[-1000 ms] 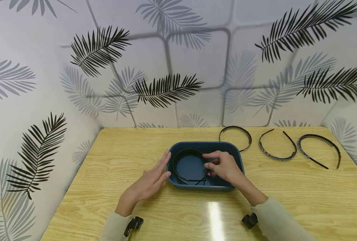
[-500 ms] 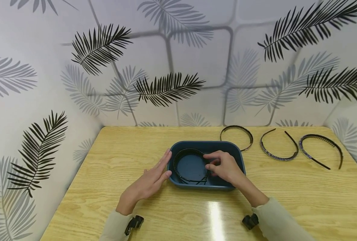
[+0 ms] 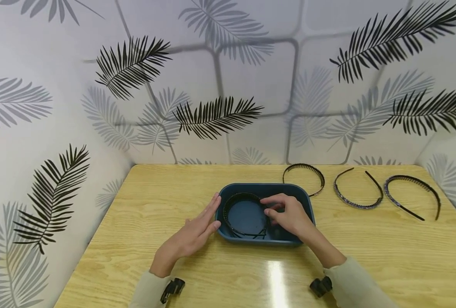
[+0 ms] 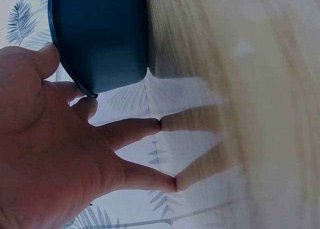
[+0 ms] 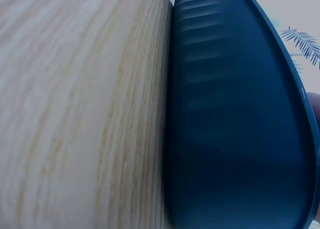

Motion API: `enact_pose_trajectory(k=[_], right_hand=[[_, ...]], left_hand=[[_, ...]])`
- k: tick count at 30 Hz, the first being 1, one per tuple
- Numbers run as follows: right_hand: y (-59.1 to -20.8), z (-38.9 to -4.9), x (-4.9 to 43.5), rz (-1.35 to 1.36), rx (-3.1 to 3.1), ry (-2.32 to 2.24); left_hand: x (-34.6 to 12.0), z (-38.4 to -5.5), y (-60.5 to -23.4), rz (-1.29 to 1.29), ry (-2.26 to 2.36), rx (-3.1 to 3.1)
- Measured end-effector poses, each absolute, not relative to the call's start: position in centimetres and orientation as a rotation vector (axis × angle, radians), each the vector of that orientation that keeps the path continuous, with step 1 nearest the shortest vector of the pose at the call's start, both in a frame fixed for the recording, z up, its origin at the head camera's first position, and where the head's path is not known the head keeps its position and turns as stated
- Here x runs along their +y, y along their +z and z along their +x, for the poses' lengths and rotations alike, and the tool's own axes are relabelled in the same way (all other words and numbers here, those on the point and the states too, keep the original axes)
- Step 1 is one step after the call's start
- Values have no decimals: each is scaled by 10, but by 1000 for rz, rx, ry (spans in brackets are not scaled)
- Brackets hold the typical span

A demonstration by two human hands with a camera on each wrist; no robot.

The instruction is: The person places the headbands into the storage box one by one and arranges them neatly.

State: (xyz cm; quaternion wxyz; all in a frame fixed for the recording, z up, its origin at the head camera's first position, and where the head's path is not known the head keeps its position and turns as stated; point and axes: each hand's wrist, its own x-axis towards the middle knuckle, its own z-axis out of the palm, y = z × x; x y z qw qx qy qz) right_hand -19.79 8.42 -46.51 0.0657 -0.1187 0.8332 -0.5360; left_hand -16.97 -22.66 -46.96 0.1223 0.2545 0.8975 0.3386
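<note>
A dark blue rectangular bin (image 3: 285,188) stands on the table, with black toothed headbands (image 3: 228,214) lying at its left side inside. My right hand (image 3: 289,214) reaches over the bin's right part and pinches the right side of a headband between thumb and fingers. The hand covers the exact contact. My left hand (image 3: 195,231) is held straight-fingered against the bin's left end. In the left wrist view, the thumb and nearer fingers of the left hand (image 4: 65,139) touch the bin's rim, and two other fingertips meet the tabletop. The right wrist view shows mostly the bin's outer wall (image 5: 235,124).
Three headbands lie on the table right of the bin: a black toothed one (image 3: 321,175) just behind its corner, one with a glittery band (image 3: 355,206), and another glittery one (image 3: 389,194) farthest right. A patterned wall (image 3: 251,141) rises behind the table (image 3: 166,184).
The head view has shifted slightly. Both hands keep nearly the same places at the bin, and the headbands on the table have not moved.
</note>
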Motion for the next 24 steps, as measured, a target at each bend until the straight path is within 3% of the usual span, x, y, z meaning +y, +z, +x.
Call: enact_pose_trajectory(k=[24], right_hand=[[-446,-191,120,-400,2479,-1799]], left_hand=[[-226,-169,-469,735,967,2630]])
